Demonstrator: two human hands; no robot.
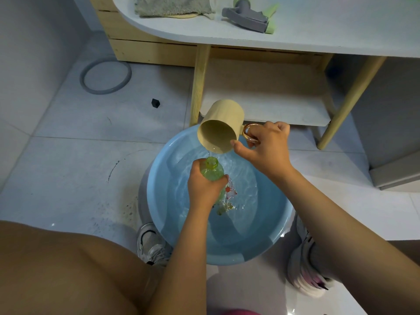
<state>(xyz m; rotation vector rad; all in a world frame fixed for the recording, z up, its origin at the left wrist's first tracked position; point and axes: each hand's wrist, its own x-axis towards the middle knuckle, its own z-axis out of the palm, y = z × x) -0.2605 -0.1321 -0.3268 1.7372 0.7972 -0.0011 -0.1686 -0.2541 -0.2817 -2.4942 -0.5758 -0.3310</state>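
A light blue basin (pixel 159 208) holding water stands on the floor between my feet. Over it, my left hand (pixel 204 189) grips a green transparent bottle (pixel 212 170) round its body, with the open neck pointing up and away. My right hand (pixel 267 147) holds a beige cup (pixel 221 125) by its clear amber handle (pixel 248 133). The cup is tipped with its mouth toward me, and a thin stream of water runs from its lip down to the bottle's mouth. A printed picture shows through the water on the basin's bottom.
A wooden-legged table with a grey top (pixel 295 32) stands just behind the basin, carrying a grey towel (pixel 172 6) and a grey-green tool (pixel 247 15). A grey ring (pixel 105 75) and a small black object (pixel 155 103) lie on the tiled floor. My shoes (pixel 152 244) flank the basin.
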